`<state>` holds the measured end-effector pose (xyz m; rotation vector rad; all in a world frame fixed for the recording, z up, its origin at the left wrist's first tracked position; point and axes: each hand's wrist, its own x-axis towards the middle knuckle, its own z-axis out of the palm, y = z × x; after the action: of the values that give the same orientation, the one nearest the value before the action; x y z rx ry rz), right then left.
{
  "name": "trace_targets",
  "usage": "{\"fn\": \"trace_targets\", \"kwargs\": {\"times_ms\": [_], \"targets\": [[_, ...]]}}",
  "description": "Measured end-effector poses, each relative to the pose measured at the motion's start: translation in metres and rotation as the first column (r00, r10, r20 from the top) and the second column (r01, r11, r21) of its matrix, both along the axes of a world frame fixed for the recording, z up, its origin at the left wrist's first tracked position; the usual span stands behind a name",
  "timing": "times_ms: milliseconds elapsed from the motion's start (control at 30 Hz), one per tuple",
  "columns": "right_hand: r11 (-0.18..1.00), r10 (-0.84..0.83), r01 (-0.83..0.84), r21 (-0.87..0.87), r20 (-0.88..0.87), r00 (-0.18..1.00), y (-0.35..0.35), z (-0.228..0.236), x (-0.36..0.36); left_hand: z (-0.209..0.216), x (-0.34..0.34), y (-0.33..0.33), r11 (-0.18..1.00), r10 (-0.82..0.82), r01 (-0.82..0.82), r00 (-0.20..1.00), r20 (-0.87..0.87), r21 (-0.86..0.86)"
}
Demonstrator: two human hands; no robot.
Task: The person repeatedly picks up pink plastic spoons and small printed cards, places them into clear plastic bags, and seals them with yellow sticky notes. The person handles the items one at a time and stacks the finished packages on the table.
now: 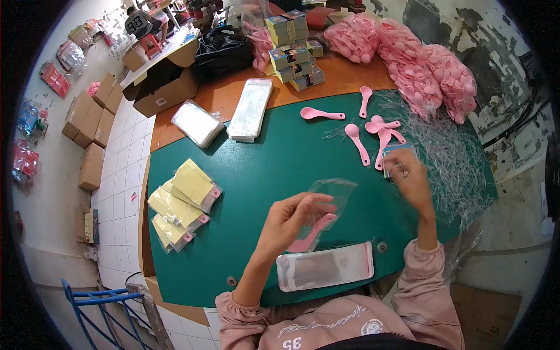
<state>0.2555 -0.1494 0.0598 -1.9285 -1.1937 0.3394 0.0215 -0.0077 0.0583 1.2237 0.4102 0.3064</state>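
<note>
Head | left hand [287, 221]: grasping bag [339, 189], spoon [314, 233] inside | right hand [410, 176]: at card [401, 148], cannot tell if gripped | near loose spoons [357, 143]

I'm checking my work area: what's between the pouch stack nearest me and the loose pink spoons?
The head view shows your left hand over the green tabletop there, holding a clear bag with a pink spoon apparently inside.
</note>
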Motion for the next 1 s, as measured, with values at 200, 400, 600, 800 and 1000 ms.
{"fn": "trace_targets", "kwargs": {"times_ms": [200, 400, 600, 800, 1000], "targets": [[0.832, -0.433, 0.481, -0.277, 0.22, 0.874, -0.026, -0.059, 0.086, -0.005, -0.003, 0.005, 0.999, 0.025, -0.027, 0.999, 0.032, 0.048], [0.786, -0.459, 0.607, 0.12, 0.77, 0.443, -0.023, -0.028, 0.062, -0.003, -0.003, 0.005, 1.0, 0.001, -0.002, 0.999, -0.037, -0.023], [0.94, -0.25, 0.208, 0.27, 0.132, 0.959, -0.002, 0.023, -0.004, -0.007, 0.0, 0.006, 0.998, -0.063, 0.061, 0.995, -0.074, -0.03], [0.96, 0.188, -0.057, 0.274, -0.48, 0.857, 0.019, 0.042, -0.055, -0.016, -0.004, 0.007, 0.996, -0.076, 0.079, 0.993, -0.086, 0.042], [0.979, 0.202, -0.203, 0.022, -0.226, 0.953, 0.015, 0.043, -0.046, -0.004, -0.01, 0.006, 0.996, -0.075, 0.073, 0.996, -0.051, -0.054]]}}
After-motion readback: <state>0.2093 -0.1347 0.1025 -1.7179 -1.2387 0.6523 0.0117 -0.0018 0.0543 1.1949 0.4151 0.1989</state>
